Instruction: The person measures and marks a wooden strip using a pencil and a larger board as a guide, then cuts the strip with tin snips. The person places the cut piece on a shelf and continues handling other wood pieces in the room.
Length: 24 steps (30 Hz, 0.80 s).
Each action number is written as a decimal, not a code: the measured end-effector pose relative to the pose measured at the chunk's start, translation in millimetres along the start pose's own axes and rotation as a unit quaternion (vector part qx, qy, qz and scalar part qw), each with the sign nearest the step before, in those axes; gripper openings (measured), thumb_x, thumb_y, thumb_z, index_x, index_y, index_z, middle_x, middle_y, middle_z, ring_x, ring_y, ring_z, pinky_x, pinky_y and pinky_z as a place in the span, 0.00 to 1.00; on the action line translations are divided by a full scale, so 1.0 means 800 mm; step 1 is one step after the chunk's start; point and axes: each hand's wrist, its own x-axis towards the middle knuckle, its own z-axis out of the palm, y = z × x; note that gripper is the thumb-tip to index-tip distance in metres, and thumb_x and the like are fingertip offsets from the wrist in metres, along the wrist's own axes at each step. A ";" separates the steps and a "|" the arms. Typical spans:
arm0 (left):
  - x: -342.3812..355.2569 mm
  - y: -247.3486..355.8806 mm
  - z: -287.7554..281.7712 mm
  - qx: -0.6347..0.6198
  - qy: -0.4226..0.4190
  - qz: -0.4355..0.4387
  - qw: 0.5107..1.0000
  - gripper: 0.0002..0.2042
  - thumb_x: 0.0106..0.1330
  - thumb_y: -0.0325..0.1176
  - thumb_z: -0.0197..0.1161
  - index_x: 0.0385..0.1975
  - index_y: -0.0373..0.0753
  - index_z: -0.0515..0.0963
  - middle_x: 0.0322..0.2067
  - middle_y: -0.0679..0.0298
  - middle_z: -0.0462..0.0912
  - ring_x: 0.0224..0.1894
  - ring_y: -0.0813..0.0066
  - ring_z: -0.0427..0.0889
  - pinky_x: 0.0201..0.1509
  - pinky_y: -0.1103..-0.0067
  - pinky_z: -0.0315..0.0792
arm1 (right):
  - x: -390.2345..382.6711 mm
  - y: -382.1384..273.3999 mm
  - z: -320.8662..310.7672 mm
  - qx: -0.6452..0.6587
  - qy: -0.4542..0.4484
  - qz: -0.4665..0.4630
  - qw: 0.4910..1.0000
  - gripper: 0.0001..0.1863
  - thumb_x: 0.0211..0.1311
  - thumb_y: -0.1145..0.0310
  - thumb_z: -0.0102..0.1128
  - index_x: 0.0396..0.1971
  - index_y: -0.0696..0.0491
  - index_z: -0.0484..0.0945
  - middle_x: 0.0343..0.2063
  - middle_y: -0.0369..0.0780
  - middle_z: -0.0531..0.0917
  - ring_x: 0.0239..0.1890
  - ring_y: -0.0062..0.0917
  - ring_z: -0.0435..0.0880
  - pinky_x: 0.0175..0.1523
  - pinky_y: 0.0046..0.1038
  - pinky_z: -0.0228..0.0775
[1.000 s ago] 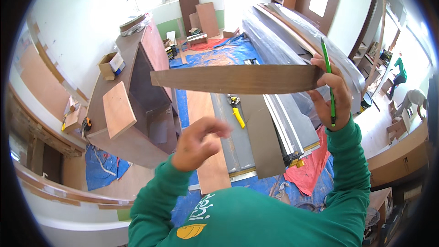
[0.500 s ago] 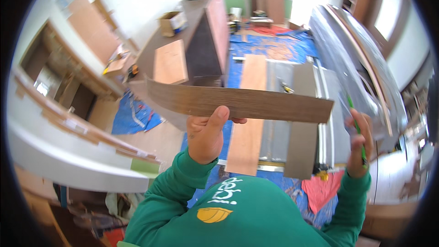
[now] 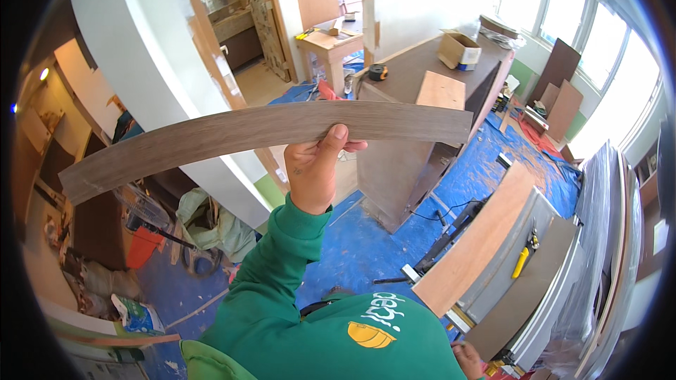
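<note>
A long, thin wood-grain strip (image 3: 260, 127), greyish brown, stretches level across the view and bows down at its left end. My left hand (image 3: 315, 162) is shut on it right of its middle, the thumb on the near face and fingers behind. Low at the bottom edge, beside my shirt, my right hand (image 3: 467, 360) shows only in part; its fingers are mostly hidden, and I cannot see whether anything is in them. The nearest thing to it is a brown board (image 3: 528, 285) on the workbench. A yellow-handled cutting tool (image 3: 524, 253) lies on the grey panel (image 3: 503, 250) there.
A dark cabinet (image 3: 394, 162) carries a tape measure (image 3: 378, 72), a cardboard box (image 3: 459, 49) and a light wood board (image 3: 441, 89). A pale plank (image 3: 479, 239) lies on the bench. Blue sheeting (image 3: 338, 239) covers the floor. Plastic-wrapped panels (image 3: 595, 239) stand right; a sack (image 3: 211, 222) sits left.
My view has swung left. My left hand still grips the strip, whose curved left end now shows fully. My right hand, earlier raised with a thin green tool, has dropped to the bottom edge.
</note>
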 end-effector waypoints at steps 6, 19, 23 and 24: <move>0.021 -0.017 -0.090 -0.020 0.031 -0.021 0.999 0.13 0.78 0.34 0.62 0.49 0.28 0.83 0.39 0.55 0.90 0.38 0.68 0.90 0.45 0.73 0.84 | 0.124 0.077 0.107 -0.177 0.054 0.201 0.962 0.28 0.70 0.56 0.67 0.65 0.55 0.77 0.47 0.45 0.87 0.44 0.30 0.88 0.48 0.34 0.79; 0.060 -0.029 -0.211 -0.040 0.044 -0.103 0.993 0.14 0.78 0.36 0.62 0.49 0.28 0.82 0.41 0.54 0.89 0.41 0.65 0.89 0.49 0.68 0.82 | 0.155 0.073 0.217 -0.251 0.053 0.310 0.916 0.24 0.70 0.56 0.63 0.60 0.53 0.80 0.46 0.48 0.88 0.44 0.37 0.88 0.49 0.40 0.79; 0.063 -0.038 -0.214 -0.047 0.037 -0.111 0.992 0.14 0.78 0.36 0.62 0.49 0.29 0.83 0.41 0.54 0.90 0.41 0.65 0.89 0.49 0.69 0.83 | 0.138 0.075 0.230 -0.250 0.065 0.334 0.906 0.23 0.70 0.55 0.62 0.59 0.53 0.81 0.46 0.48 0.88 0.44 0.39 0.88 0.50 0.41 0.79; 0.062 -0.039 -0.213 -0.054 0.032 -0.112 0.992 0.14 0.78 0.36 0.62 0.49 0.29 0.83 0.41 0.54 0.90 0.41 0.65 0.89 0.49 0.69 0.83 | 0.133 0.076 0.233 -0.251 0.067 0.339 0.904 0.23 0.70 0.55 0.62 0.58 0.53 0.82 0.45 0.48 0.88 0.44 0.39 0.88 0.50 0.42 0.79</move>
